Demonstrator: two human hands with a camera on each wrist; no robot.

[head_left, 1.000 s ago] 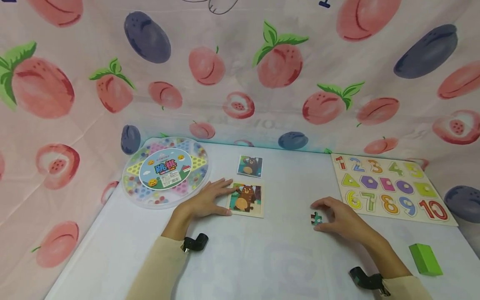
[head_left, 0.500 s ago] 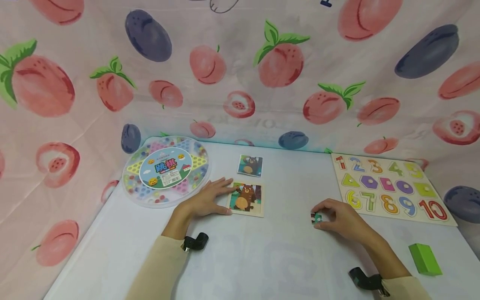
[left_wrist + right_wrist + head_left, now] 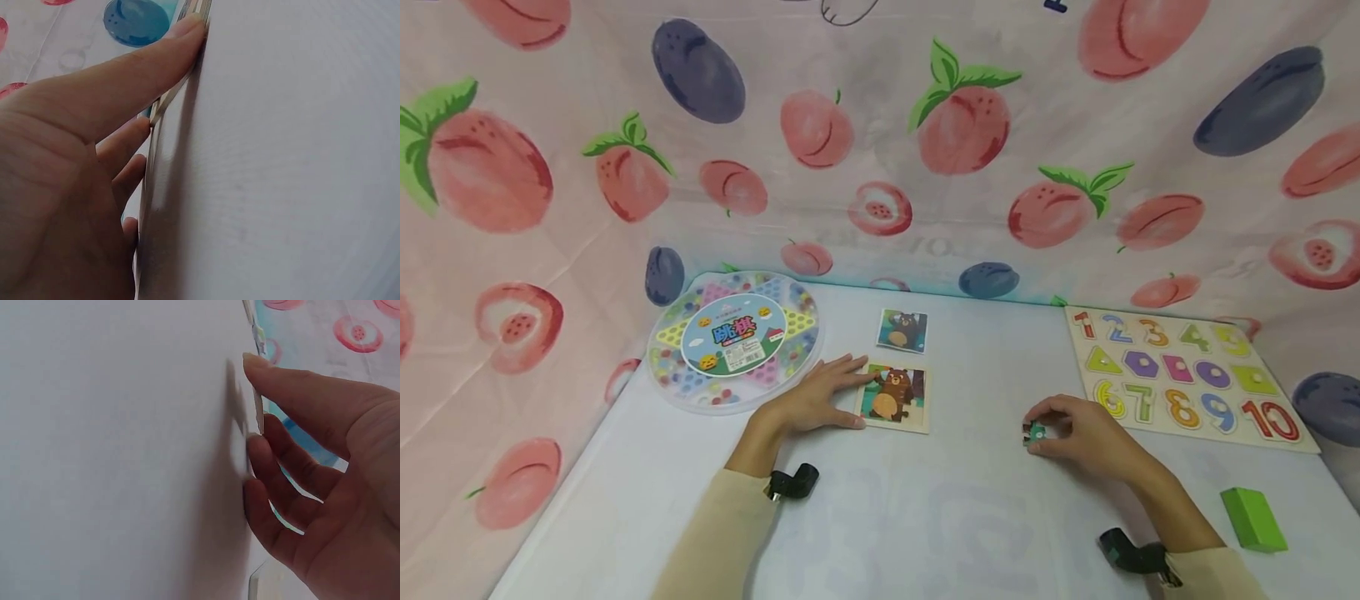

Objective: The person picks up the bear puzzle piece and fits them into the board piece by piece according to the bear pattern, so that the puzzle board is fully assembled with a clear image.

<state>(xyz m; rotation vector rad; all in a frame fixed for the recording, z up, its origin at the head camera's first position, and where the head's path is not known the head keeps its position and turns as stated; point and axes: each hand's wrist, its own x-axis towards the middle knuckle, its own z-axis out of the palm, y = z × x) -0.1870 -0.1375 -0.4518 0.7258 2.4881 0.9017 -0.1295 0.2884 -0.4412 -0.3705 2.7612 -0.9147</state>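
Note:
A square wooden bear jigsaw puzzle (image 3: 895,398) lies flat on the white table, with bare wood showing at its lower right corner. My left hand (image 3: 812,398) rests at its left side, fingers spread, with thumb and fingertips touching the frame. In the left wrist view, the thumb (image 3: 125,78) lies along the puzzle's thin edge. To the right, my right hand (image 3: 1086,437) pinches a small teal and brown puzzle piece (image 3: 1037,432) between thumb and fingers, close to the tabletop. Only the thin edge of this piece (image 3: 259,412) shows in the right wrist view.
A small bear picture card (image 3: 902,331) lies behind the puzzle. At the left is a round Chinese checkers set (image 3: 662,387). A wooden number board (image 3: 1157,350) lies at the right, beyond my right hand. A green block (image 3: 1253,520) sits near the right edge.
The puzzle piece tilts slightly between my right fingers, so less of its printed face shows. My left hand stays in place on the puzzle.

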